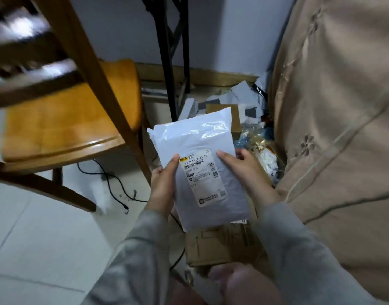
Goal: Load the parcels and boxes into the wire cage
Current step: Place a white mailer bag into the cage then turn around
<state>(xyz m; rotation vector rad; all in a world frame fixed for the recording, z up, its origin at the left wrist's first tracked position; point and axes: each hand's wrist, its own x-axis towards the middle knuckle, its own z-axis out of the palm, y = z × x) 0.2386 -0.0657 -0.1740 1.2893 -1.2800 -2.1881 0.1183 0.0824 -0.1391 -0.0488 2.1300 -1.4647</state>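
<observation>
A white plastic mailer parcel (198, 155) with a printed shipping label is held up in the middle of the view. My left hand (164, 186) grips its left edge, thumb on the label. My right hand (244, 170) holds its right edge, thumb on the front. Below the parcel a brown cardboard box (222, 245) lies on the floor. Behind it a heap of grey and white mailers (239, 97) and another brown box (234, 115) fills the gap by the wall. No wire cage is visible.
A wooden chair (63, 119) stands at the left, close to the parcel. Beige embroidered fabric (334, 128) rises along the right. A black metal frame (169, 58) stands against the wall. Black cables (110, 181) trail over the white tiled floor.
</observation>
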